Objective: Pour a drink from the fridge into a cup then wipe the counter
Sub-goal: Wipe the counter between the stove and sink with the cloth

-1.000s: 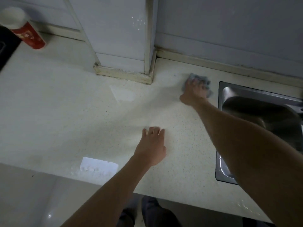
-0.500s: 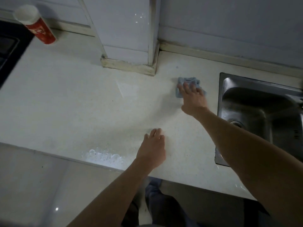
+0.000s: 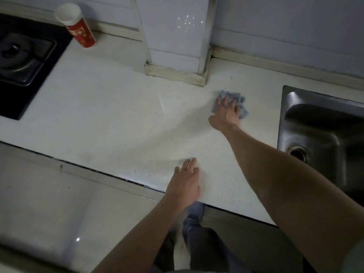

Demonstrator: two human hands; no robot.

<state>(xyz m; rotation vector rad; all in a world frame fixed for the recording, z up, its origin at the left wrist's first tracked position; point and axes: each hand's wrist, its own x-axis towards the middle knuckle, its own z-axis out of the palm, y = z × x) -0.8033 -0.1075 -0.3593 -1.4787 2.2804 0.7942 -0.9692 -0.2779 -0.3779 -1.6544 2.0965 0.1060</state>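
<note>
A crumpled blue-grey cloth (image 3: 240, 100) lies on the pale speckled counter (image 3: 110, 115), in front of the wall pillar and left of the sink. My right hand (image 3: 225, 113) presses flat on the cloth with its fingers spread over it. My left hand (image 3: 185, 184) rests palm down on the counter near its front edge, fingers straight, holding nothing. A red paper cup with a white rim (image 3: 75, 25) stands at the back left beside the stove; its contents are hidden.
A steel sink (image 3: 323, 134) is sunk into the counter at the right. A black gas stove (image 3: 21, 60) fills the far left. A tiled pillar (image 3: 177, 46) juts out from the back wall. Cabinet fronts and my legs show below the counter edge.
My right hand has slid the cloth left and toward me, away from the back wall by the sink. The view has panned left, so the stove now shows. My left hand stays planted.
</note>
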